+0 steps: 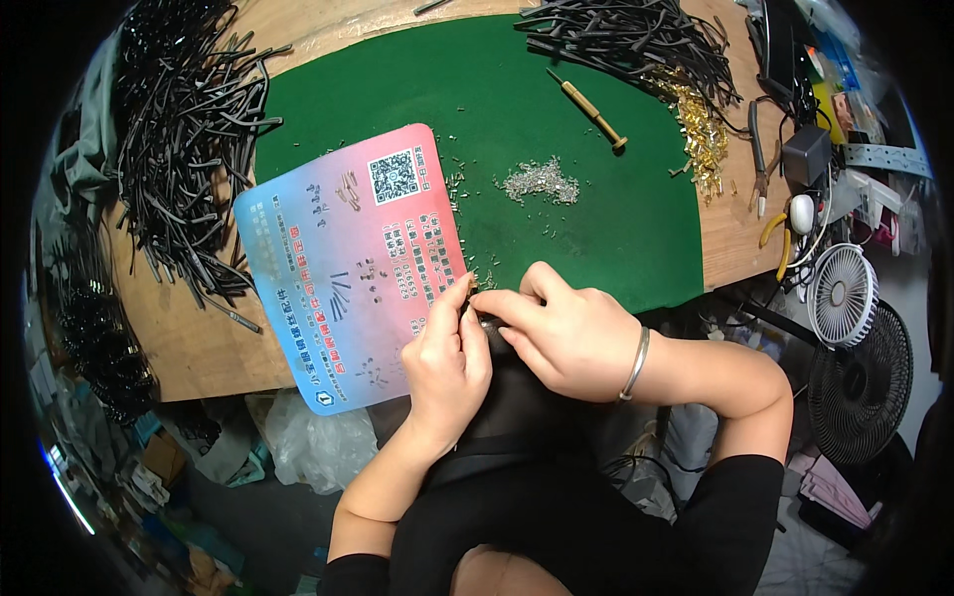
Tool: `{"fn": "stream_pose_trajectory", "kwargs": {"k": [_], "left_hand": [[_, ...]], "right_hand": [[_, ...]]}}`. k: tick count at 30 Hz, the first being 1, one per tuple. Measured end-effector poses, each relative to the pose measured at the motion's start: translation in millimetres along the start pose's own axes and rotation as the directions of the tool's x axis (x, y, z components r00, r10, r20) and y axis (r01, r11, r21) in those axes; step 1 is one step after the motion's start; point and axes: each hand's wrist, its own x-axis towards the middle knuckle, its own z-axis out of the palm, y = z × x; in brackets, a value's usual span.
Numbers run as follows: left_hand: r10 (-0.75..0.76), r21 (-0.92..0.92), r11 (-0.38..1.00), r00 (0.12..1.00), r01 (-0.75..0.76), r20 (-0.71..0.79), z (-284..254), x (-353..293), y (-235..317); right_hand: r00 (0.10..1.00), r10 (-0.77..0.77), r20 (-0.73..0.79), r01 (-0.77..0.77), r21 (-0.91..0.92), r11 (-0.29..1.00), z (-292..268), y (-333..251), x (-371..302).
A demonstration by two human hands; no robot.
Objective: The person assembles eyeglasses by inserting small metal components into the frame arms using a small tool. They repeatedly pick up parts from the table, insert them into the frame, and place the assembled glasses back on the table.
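My left hand (pixel 449 356) and my right hand (pixel 584 343) meet at the near edge of the green mat (pixel 636 248). Between the fingertips of my left hand sits a tiny gold and dark piece (pixel 471 290), mostly hidden. The thumb and forefinger of my right hand are pinched against it; what they hold is too small to make out. Just left of my hands lies a blue-and-pink printed pad (pixel 288 253) with small groups of screws (pixel 370 280) on it. Beyond my fingers, a heap of tiny silver screws (pixel 542 181) rests on the mat.
A brass-coloured screwdriver (pixel 588 109) lies at the mat's far right. Piles of thin black rods (pixel 189 149) stand at the left, more black rods (pixel 636 45) at the back. Small gold pieces (pixel 701 134) are heaped at the right edge, near a white fan (pixel 843 295) and yellow-handled pliers (pixel 783 248).
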Motion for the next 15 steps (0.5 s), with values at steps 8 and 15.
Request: {"fn": "stream_pose_trajectory", "kwargs": {"k": [8,15], "left_hand": [[-0.008,0.021,1.000,1.000,0.007,0.028,-1,-1,1],[0.010,0.037,0.999,0.999,-0.011,0.032,-2,-1,1]], "right_hand": [[0.814,0.139,0.564,-0.570,0.730,0.377,-18,14,17],[0.818,0.154,0.554,-0.555,0.691,0.463,-19,11,20]]}}
